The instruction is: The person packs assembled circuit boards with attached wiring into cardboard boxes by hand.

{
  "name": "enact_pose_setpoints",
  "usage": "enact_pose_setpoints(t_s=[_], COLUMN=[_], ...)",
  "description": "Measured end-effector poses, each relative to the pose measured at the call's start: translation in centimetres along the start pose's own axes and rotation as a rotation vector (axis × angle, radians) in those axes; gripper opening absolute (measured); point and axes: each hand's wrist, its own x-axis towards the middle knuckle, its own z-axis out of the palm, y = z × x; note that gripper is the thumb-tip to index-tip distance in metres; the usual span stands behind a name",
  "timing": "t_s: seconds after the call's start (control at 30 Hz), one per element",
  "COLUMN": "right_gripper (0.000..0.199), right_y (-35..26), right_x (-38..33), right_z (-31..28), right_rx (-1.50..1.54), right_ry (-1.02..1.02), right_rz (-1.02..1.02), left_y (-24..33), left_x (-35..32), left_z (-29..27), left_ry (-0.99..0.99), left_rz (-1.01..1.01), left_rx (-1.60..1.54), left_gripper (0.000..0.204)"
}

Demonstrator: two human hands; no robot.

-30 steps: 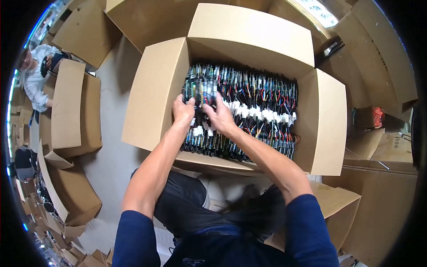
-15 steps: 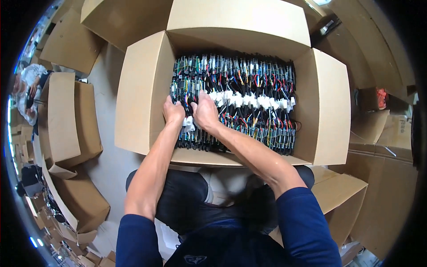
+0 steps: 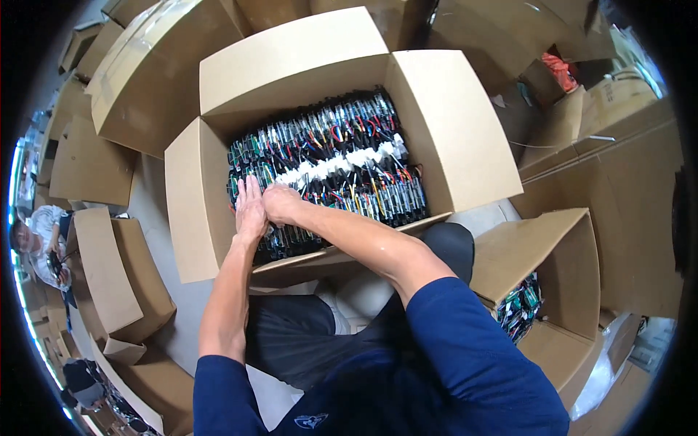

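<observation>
Both hands (image 3: 251, 213) — among wired boards (image 3: 327, 131)

I wear this camera on my head, the left one of a side-by-side pair. It looks steeply down over my chest (image 3: 349, 400), near above my hands (image 3: 251, 214) and the open carton (image 3: 469, 123). The fisheye reaches out to the surrounding boxes (image 3: 109, 269), bending straight edges toward its dark rim.

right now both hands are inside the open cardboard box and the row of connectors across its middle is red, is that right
No, the connectors are white, not red, as the head view shows. The left hand and right hand are inside the open cardboard box.
</observation>
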Motion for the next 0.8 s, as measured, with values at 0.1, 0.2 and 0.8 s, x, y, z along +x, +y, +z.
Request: enact_pose_setpoints(t_s=[0.1, 0.2, 0.8], right_gripper=[0.04, 0.037, 0.035], right_y=[-0.9, 5.0, 40.1], right_x=[-5.1, -17.0, -73.6], right_z=[-4.9, -12.0, 17.9], right_rx=[-0.172, -0.25, 0.439], right_ry=[0.032, 0.037, 0.6], right_rz=[-0.223, -0.344, 1.157], left_y=[-1.5, 8.3, 30.7], left_x=[1.3, 3.7, -10.0], left_z=[-0.6, -1.3, -2.7], left_ry=[0.01, -0.119, 0.245], left_rz=[0.045, 0.029, 0.445], left_rx=[0.107, -0.356, -0.298], left_gripper=[0.073, 0.024, 0.028])
